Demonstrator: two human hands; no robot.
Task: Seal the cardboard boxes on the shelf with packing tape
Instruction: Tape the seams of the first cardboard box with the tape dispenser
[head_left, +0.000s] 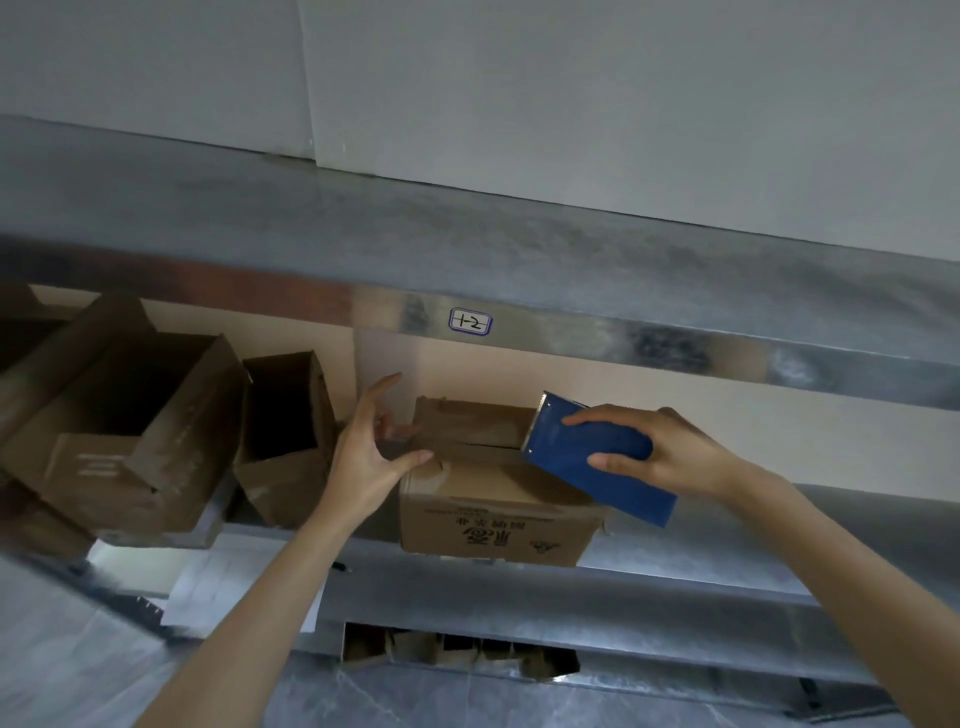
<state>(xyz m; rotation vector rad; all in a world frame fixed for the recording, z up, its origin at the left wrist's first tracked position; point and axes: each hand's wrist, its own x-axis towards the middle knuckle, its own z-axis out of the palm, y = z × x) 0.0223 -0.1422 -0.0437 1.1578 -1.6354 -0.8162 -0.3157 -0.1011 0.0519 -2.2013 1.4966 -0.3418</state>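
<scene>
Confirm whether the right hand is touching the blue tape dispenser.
Touching. The head view shows the right hand pinching the blue tape dispenser between thumb and fingers.

wall (623, 93): pale grey | metal shelf (467, 249): galvanised, labelled | floor (415, 701): grey marbled
</scene>
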